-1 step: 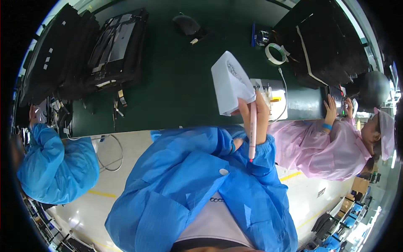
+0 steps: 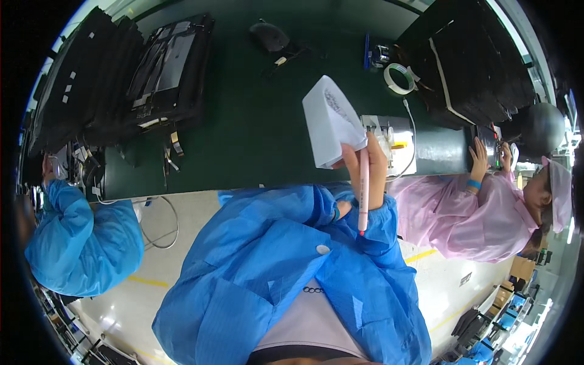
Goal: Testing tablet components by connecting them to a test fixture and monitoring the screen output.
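Note:
A folded sheet of white paper [image 2: 322,125], with dark marks on one inner face, is raised over the front of the table. My right hand [image 2: 376,167] is closed round its lower right corner. The same hand grips a pink pen [image 2: 364,194], which points down with its red tip toward my blue sleeve. My left arm crosses in front of my body; the wrist part of my left hand [image 2: 344,208] shows beside the right cuff. Its fingers are hidden behind the right sleeve, so I cannot make out what they do.
Stacked black panels [image 2: 170,67] stand at the left of the dark green table [image 2: 255,134]. A black stack [image 2: 474,67], a tape roll [image 2: 399,79] and a white cable [image 2: 413,134] are at the right. A computer mouse [image 2: 269,36] lies far back. People in blue [image 2: 91,237] and pink [image 2: 462,213] sit either side.
The paper, the pen and my right hand have shifted slightly to the left. Both grips look the same.

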Motion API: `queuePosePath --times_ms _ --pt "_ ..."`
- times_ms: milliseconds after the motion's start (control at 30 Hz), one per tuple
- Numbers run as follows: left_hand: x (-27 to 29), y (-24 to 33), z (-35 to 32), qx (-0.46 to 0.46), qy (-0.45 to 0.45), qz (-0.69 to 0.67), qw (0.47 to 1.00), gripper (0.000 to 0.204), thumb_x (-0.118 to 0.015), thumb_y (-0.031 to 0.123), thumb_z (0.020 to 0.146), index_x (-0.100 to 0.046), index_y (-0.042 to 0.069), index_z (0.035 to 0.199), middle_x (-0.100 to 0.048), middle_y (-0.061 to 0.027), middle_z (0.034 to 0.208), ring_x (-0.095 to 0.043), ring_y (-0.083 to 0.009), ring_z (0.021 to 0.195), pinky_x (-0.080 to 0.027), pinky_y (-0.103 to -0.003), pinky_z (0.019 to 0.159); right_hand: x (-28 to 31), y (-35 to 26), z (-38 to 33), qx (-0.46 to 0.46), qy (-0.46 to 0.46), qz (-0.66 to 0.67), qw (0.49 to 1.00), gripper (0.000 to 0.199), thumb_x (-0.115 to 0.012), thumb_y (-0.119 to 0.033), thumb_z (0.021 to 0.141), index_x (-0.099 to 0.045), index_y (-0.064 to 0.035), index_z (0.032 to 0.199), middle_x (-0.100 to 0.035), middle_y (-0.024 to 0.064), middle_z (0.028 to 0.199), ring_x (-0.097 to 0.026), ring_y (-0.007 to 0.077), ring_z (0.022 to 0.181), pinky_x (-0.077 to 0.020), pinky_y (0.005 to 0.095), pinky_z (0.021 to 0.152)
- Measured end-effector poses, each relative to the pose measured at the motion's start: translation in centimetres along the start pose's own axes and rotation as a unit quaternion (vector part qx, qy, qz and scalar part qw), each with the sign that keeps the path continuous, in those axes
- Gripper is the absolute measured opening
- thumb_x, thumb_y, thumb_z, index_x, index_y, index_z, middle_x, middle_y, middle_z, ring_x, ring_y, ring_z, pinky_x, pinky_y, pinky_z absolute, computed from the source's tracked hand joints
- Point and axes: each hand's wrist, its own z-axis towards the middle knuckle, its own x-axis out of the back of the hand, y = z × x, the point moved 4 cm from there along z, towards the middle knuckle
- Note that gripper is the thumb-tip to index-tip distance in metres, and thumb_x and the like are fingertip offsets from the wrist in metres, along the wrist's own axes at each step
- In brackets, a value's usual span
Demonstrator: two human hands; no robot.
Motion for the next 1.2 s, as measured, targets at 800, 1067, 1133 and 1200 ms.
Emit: queuePosePath --times_ms 800,1067,1133,1200 --pt "21.8 2.9 -20.3 0.026 0.162 -0.475 0.865 0.032 -0.061 0.021 0.081 -0.057 0.001 0.107 -0.058 -0.0176 0.107 -0.060 -0.0284 0.092 -0.047 -0.039 0.078 -1.9 2.1 1.5 -0.001 0.007 -0.016 1.000 0.022 -0.070 -0.006 0.079 -0.049 0.0019 0.080 -0.055 0.0067 0.058 -0.057 0.0083 0.056 -0.0439 0.0226 0.047" --pt "22.5 -1.7 -22.2 0.300 0.625 -0.332 0.640 0.031 -0.058 0.018 0.088 -0.057 -0.004 0.110 -0.066 -0.0129 0.093 -0.059 -0.0143 0.080 -0.047 -0.028 0.073 -4.7 -1.3 0.8 0.001 -0.080 0.107 0.991 0.015 -0.067 -0.002 0.080 -0.053 0.0025 0.082 -0.063 0.0101 0.074 -0.059 0.0093 0.064 -0.0463 0.0221 0.055" --pt "22.4 -2.3 -23.7 0.324 0.646 -0.291 0.626 0.028 -0.057 0.021 0.090 -0.061 -0.006 0.098 -0.066 -0.0096 0.080 -0.056 -0.0094 0.072 -0.045 -0.026 0.064 -3.7 -1.2 1.1 -0.010 -0.080 0.081 0.994 0.014 -0.066 -0.005 0.082 -0.053 0.0008 0.082 -0.060 0.0070 0.071 -0.056 0.0085 0.065 -0.0445 0.0226 0.056" --pt "22.8 -3.3 -25.4 0.369 0.639 -0.277 0.616 0.029 -0.059 0.022 0.089 -0.061 -0.007 0.095 -0.065 -0.0078 0.076 -0.056 -0.0090 0.070 -0.044 -0.026 0.062 -2.3 -2.1 1.6 0.094 -0.025 -0.058 0.994 0.015 -0.064 -0.009 0.084 -0.052 -0.0019 0.080 -0.054 0.0036 0.065 -0.048 0.0081 0.062 -0.0403 0.0228 0.056"
